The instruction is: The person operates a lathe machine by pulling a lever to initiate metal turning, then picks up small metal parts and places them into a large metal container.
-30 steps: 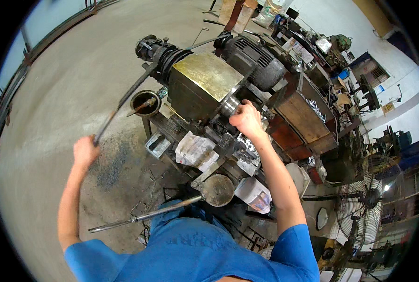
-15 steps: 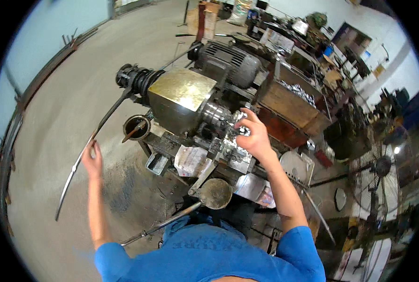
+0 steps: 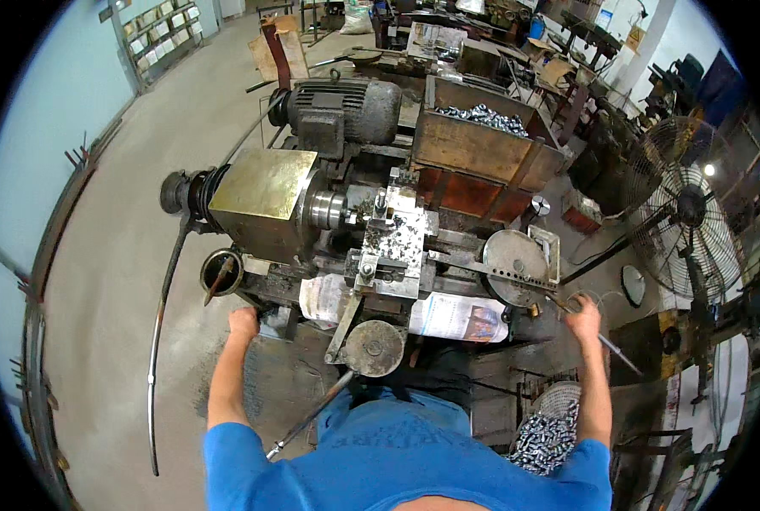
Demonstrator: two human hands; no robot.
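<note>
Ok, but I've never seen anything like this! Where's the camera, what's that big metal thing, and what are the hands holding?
The camera sits on the person's head, looking down. Its wide, round lens bends straight edges.

The big thing is a workshop machine with a brass-coloured cover. Behind it is a dark ribbed motor. Tiny shiny chips lie on its metal block, and printed paper is tucked below. At the left, a round pot has a brush-like tool in it.

Those are bare human hands. The left hand is curled, and I can't see anything in it. The right hand is at a thin metal rod; I can't tell how firmly it grips.
</note>
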